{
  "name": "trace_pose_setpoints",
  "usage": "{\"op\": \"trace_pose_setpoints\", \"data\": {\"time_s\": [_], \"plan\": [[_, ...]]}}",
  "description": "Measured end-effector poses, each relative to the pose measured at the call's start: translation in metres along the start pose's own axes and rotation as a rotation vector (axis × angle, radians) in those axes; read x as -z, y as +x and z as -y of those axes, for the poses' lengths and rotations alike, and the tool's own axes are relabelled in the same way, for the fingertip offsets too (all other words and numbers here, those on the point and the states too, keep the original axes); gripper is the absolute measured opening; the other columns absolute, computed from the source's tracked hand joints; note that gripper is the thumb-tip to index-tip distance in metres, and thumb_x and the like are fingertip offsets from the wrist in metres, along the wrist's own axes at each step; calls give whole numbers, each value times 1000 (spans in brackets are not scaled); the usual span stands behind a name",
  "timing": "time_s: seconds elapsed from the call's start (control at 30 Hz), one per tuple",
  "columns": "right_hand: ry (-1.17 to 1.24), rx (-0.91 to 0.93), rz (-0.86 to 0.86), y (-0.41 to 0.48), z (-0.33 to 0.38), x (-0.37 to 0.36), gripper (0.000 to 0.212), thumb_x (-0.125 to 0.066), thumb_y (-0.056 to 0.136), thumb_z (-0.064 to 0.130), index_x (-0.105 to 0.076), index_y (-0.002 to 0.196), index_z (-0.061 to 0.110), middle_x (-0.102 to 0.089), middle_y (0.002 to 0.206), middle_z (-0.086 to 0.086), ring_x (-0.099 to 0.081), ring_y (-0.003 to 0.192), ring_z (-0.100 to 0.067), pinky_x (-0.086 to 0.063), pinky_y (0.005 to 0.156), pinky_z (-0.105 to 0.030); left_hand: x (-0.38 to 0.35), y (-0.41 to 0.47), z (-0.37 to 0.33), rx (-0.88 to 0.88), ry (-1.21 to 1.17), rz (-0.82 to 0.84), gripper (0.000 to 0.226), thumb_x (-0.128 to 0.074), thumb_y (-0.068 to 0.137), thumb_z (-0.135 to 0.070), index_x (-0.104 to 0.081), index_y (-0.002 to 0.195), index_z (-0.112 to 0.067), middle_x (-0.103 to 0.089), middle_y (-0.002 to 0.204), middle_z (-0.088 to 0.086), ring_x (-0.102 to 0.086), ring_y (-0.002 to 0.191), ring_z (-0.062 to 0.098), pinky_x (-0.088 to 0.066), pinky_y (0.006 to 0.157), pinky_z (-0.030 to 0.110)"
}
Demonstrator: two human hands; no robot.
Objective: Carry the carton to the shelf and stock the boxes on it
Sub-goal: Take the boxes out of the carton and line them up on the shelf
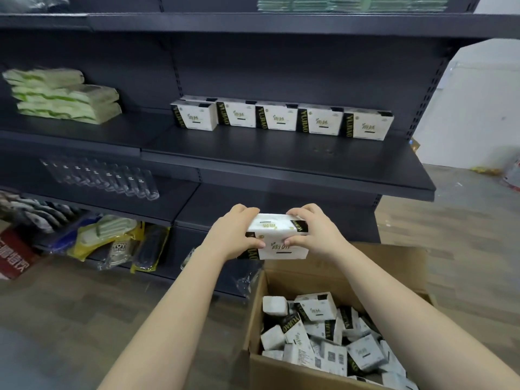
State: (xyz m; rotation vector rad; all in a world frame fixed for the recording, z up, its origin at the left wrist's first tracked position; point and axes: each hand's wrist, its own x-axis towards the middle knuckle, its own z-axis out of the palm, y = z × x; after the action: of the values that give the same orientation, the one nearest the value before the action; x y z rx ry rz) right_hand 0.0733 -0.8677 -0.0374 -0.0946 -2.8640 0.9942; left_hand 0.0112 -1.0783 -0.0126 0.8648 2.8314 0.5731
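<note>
I have one box (277,239) pinched between both hands. The left hand (233,235) grips its left end and the right hand (316,235) its right end, thumbs on the near face and fingers curled over the top. Its long axis runs left to right, straight across between my hands, and it hangs in the air above the far edge of the carton (254,313).

The shelf (281,164) lies up and ahead of the hands, slightly right of centre. Neither hand is clearly nearer to it, so I'd judge a level two-handed lift. A row (281,118) of five boxes stands at the back, side by side with their long faces toward me, the same way the held box lies, so no turn looks needed. The strip in front of the row is bare; that is where I'd aim.

What could get in the way: the shelf's front lip sits between the hands and the target, so the box must rise over it before going in. The carton sits on the floor below my arms with loose boxes (323,330) jumbled inside. Green packs (64,94) are stacked on the bay to the left, well apart from the row.
</note>
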Motion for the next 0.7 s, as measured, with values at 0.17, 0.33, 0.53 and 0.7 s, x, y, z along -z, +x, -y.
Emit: {"op": "trace_pose_setpoints", "data": {"time_s": [0.17, 0.33, 0.53, 0.7], "plan": [[-6, -13, -7, 36, 19, -7, 63, -81, 76, 34, -51, 131, 27, -34, 125, 8, -46, 108, -13, -39, 84, -21, 21, 20, 30, 10, -15, 1, 82, -72, 82, -45, -29, 149, -30, -34, 146, -4, -50, 120, 22, -46, 95, 36], [3, -14, -42, 89, 31, -10, 63, -82, 75, 34, -52, 130, 28, -34, 122, 7, -48, 108, -17, -38, 86, -25, 46, 49, 62, 7, -31, -36, 100, -74, 81, -42, -7, 156, -32, -26, 156, -4, -45, 132, 24, -43, 103, 42], [24, -16, -87, 143, 43, -8, 65, -82, 75, 36, -51, 131, 29, -32, 124, 5, -50, 112, -21, -47, 95, -34, 79, 83, 96, 31, -15, -47, 108, -73, 83, -41, 6, 156, -33, -36, 154, -1, -44, 134, 23, -44, 101, 39], [-35, -28, -85, 180, 54, -3, 67, -81, 75, 37, -50, 134, 30, -31, 133, 0, -49, 115, -25, -45, 99, -36, 103, 108, 118, 47, 26, -94, 100, -70, 85, -46, -3, 157, -26, -33, 156, 1, -37, 139, 21, -41, 105, 39]]}}
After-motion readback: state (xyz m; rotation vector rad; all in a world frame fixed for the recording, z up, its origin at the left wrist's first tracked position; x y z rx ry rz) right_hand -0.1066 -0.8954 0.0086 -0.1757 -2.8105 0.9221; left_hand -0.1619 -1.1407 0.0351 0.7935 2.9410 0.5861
